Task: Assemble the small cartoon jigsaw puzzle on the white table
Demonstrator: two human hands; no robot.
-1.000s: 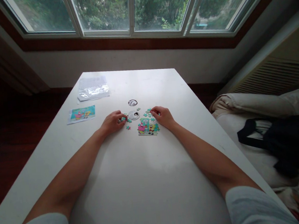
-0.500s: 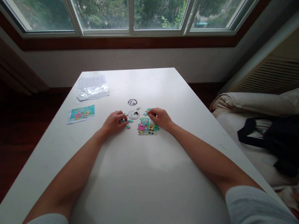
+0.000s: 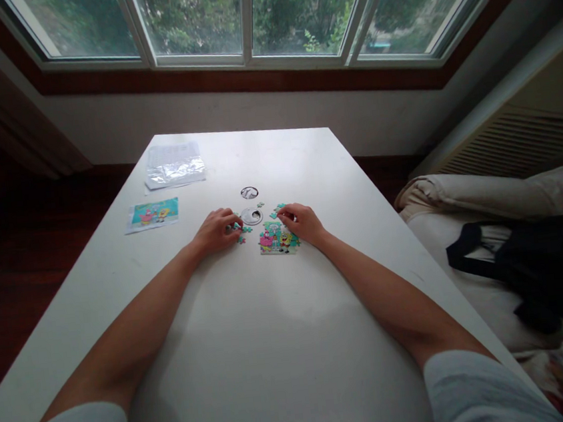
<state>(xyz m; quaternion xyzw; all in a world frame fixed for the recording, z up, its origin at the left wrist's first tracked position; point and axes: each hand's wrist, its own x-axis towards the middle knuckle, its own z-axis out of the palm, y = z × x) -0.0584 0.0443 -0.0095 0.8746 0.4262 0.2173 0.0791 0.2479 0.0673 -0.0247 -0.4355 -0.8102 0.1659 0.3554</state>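
Observation:
A partly assembled jigsaw puzzle [image 3: 275,240] with a pink and a yellow cartoon figure lies on the white table. My left hand [image 3: 217,231] is left of it, thumb and fingers curled closed on a jigsaw piece among loose pieces [image 3: 247,229]; the piece is mostly hidden. To the puzzle's upper right, my right hand [image 3: 303,223] pinches a small jigsaw piece [image 3: 280,214], partly covered by the fingertips. More teal pieces [image 3: 278,206] lie just beyond those fingers. Between the hands is a round grey-and-white disc [image 3: 252,216].
Another round disc [image 3: 249,193] lies farther back. On the left are a printed picture sheet [image 3: 154,214] and a clear plastic bag [image 3: 175,165] over papers. Right of the table [image 3: 275,346] stands a sofa [image 3: 464,185] with dark clothing [image 3: 558,262].
My left hand's fingertips have shifted slightly right over the loose pieces, and those pieces have moved a little. My right hand stays almost still beside the puzzle.

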